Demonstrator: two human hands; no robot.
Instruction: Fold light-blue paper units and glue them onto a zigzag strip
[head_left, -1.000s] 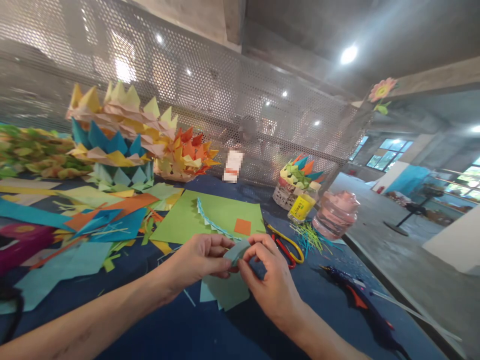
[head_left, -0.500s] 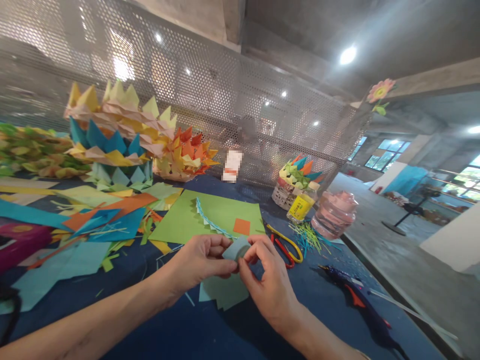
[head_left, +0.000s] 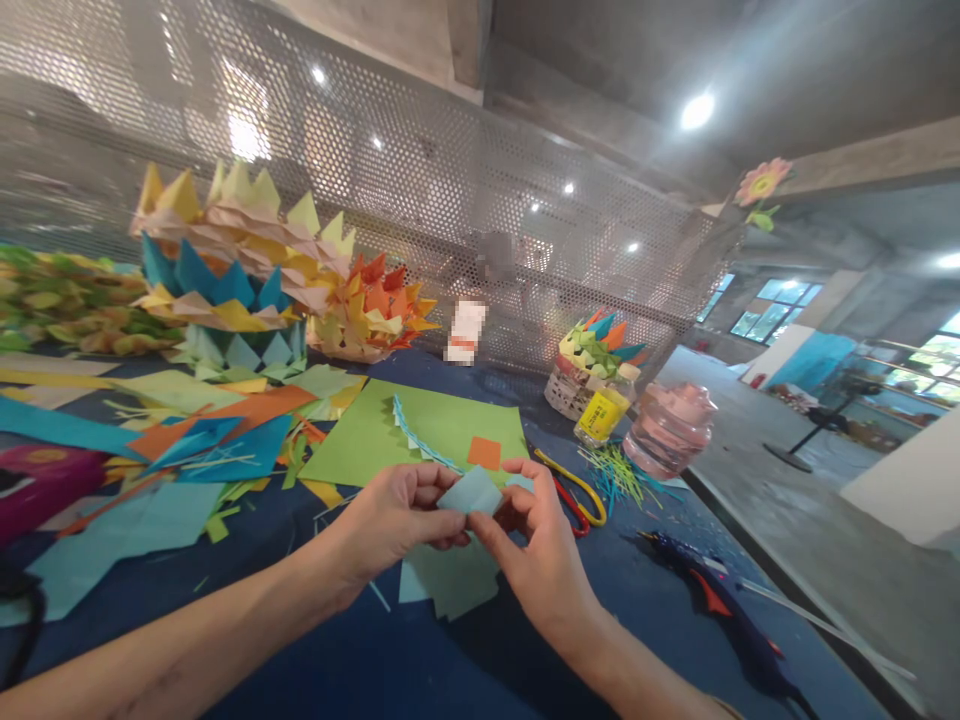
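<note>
Both of my hands hold one small light blue paper piece (head_left: 470, 492) just above the dark blue table (head_left: 390, 660). My left hand (head_left: 397, 520) pinches its left side with fingers curled. On the right side my right hand (head_left: 534, 560) pinches it between thumb and forefinger. Under my hands lies a pale blue-green paper scrap (head_left: 450, 580). Just beyond them a green sheet (head_left: 375, 435) carries a folded blue zigzag strip (head_left: 412, 435) and a small orange square (head_left: 484, 453).
Spiky folded paper crowns (head_left: 225, 260) stand at the back left, with loose coloured sheets (head_left: 202, 440) in front of them. Yellow and red scissors (head_left: 574, 490), a glue bottle (head_left: 602, 415), a pink jar (head_left: 670, 425) and a dark glue gun (head_left: 712, 595) lie right. A perforated metal screen (head_left: 450, 200) backs the table.
The small blue piece has been turned and opened flatter between my fingers; my right hand's fingers have shifted from over it to a pinch at its lower right edge.
</note>
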